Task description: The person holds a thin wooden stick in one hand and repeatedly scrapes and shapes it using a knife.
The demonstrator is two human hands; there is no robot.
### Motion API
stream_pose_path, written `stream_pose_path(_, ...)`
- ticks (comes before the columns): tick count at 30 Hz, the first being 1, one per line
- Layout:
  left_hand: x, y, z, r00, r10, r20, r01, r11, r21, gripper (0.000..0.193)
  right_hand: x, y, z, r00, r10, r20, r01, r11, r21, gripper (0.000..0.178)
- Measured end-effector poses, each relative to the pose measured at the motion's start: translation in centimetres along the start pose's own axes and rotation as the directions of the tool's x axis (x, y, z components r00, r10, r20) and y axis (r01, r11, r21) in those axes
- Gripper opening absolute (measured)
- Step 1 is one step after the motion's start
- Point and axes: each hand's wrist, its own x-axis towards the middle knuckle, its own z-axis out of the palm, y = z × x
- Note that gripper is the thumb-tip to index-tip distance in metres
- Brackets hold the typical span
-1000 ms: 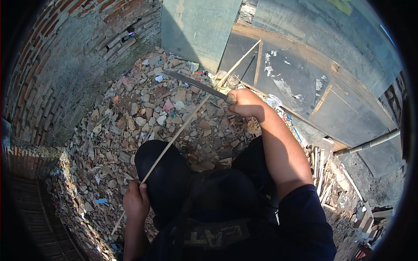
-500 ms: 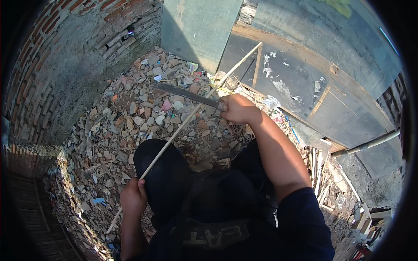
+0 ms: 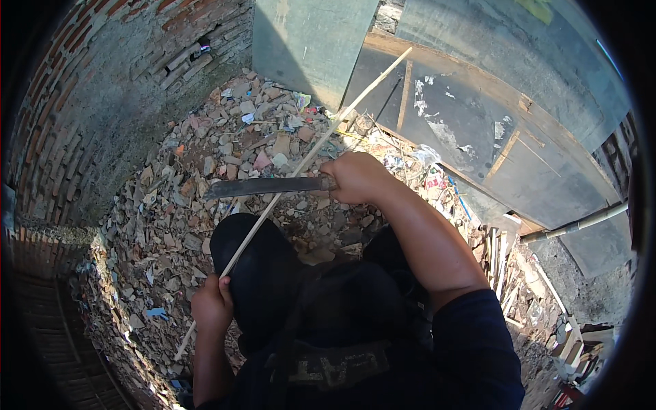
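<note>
My left hand (image 3: 213,303) is closed round the lower part of a long, thin, pale wooden stick (image 3: 320,145). The stick slants up and away to the right, past my left knee, and its short lower end pokes out below the hand. In my right hand (image 3: 357,179) is the handle of a machete (image 3: 270,186), gripped in a closed fist. Its dark, broad blade points left and lies across the stick, over the rubble. Whether blade and stick touch, I cannot tell.
Broken brick and stone rubble (image 3: 198,171) covers the ground. A brick wall (image 3: 102,102) rises on the left. Grey-green boards (image 3: 301,48) and a dark panel (image 3: 444,102) lean at the back and right. Several cut sticks (image 3: 497,263) lie by my right arm.
My right hand has drawn the machete nearer to me and turned it, so the blade crosses the stick lower down. The stick has shifted slightly up and right.
</note>
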Motion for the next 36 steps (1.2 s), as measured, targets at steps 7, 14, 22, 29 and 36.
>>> stream_pose_path(7,0.9,1.4,0.0,0.999,0.022,-0.024,-0.023,0.999,-0.028,0.031,0.0,1.7,0.7,0.998,0.069,-0.01,-0.068,0.995,0.074,0.029)
stream_pose_path(14,0.1,0.5,0.0,0.999,0.015,-0.044,-0.017,0.999,-0.033,0.03,0.3,2.0,-1.2,0.993,0.11,0.03,-0.114,0.952,0.283,0.029)
stream_pose_path(22,0.6,0.3,0.1,1.0,0.025,-0.005,-0.025,1.0,-0.009,0.031,-0.1,-1.3,0.4,0.994,-0.078,-0.082,0.07,0.994,-0.087,0.03)
stream_pose_path(29,1.7,1.3,-0.5,0.999,0.049,-0.005,-0.049,0.999,0.018,0.031,0.2,2.5,-0.4,0.985,0.169,-0.045,-0.167,0.985,0.045,0.027)
stream_pose_path(36,1.1,0.6,-0.9,0.998,0.056,0.023,-0.056,0.998,-0.015,0.031,-0.1,0.0,-0.6,0.997,0.054,-0.055,-0.057,0.997,-0.059,0.029)
